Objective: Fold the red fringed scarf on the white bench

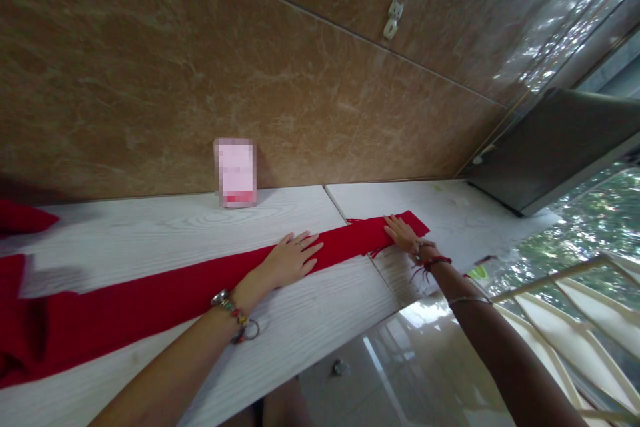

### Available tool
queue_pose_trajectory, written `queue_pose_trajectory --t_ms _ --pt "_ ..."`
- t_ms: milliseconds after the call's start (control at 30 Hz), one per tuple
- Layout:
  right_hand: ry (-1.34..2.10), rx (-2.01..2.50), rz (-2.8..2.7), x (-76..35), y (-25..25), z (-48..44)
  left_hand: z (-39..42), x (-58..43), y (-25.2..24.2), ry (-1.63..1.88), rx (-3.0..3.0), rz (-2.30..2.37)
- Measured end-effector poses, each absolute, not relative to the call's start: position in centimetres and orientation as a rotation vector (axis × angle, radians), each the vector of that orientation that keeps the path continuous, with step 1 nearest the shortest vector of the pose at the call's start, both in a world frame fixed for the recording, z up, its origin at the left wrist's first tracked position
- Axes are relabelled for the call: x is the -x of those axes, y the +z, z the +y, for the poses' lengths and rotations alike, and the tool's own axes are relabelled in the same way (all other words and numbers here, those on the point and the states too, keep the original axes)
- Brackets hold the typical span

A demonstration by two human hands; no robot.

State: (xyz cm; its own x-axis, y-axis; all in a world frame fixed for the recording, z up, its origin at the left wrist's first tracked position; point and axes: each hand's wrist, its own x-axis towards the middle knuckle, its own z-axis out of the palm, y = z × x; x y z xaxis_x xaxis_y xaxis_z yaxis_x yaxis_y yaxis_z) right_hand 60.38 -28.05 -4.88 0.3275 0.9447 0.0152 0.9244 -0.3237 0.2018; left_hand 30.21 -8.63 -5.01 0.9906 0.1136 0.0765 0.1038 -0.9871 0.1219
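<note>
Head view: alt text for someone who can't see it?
Left hand and right hand rest on a long red cloth on a white counter. Behind it, a pixelated pink item stands by a brown wall.

From here I see plain red cloth (150,303), a white wood-grain worktop (310,310), a brown marbled wall (325,100) and cream railing (595,310).

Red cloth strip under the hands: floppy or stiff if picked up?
Probably floppy: the red cloth strip crumples at the picture's left edge. Likely to sag mid-span, being long and narrow. Unlikely to roll: most of it lies flat on the white counter.
</note>
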Motion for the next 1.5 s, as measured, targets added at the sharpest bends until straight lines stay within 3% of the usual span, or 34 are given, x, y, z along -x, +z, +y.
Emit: queue_pose_trajectory --t_ms 300,500,767,1000,1167,1500 --pt "0.278 -2.694 1.353 -58.8 -2.9 -23.6 -8.9 -29.8 -4.9 0.169 -3.012 0.220" --pt "0.157 -2.324 2.192 -47.5 -4.6 -20.6 -9.4 -29.7 -4.2 0.146 -3.001 0.311" --pt "0.136 -2.346 2.142 -44.9 -5.4 -21.5 -7.4 -23.9 -5.0 0.103 -3.055 0.424" --pt "0.072 -2.376 2.067 -44.5 -5.1 -20.4 -5.4 -13.9 -5.8 0.137 -3.094 0.807" --pt "0.131 -2.289 2.231 -38.5 -3.7 -16.9 -6.3 -12.9 -4.4 0.068 -3.022 0.998" --pt "-0.255 -1.931 2.514 -32.4 -3.7 -12.5 -3.3 -13.4 -2.8 -0.152 -2.902 0.658"
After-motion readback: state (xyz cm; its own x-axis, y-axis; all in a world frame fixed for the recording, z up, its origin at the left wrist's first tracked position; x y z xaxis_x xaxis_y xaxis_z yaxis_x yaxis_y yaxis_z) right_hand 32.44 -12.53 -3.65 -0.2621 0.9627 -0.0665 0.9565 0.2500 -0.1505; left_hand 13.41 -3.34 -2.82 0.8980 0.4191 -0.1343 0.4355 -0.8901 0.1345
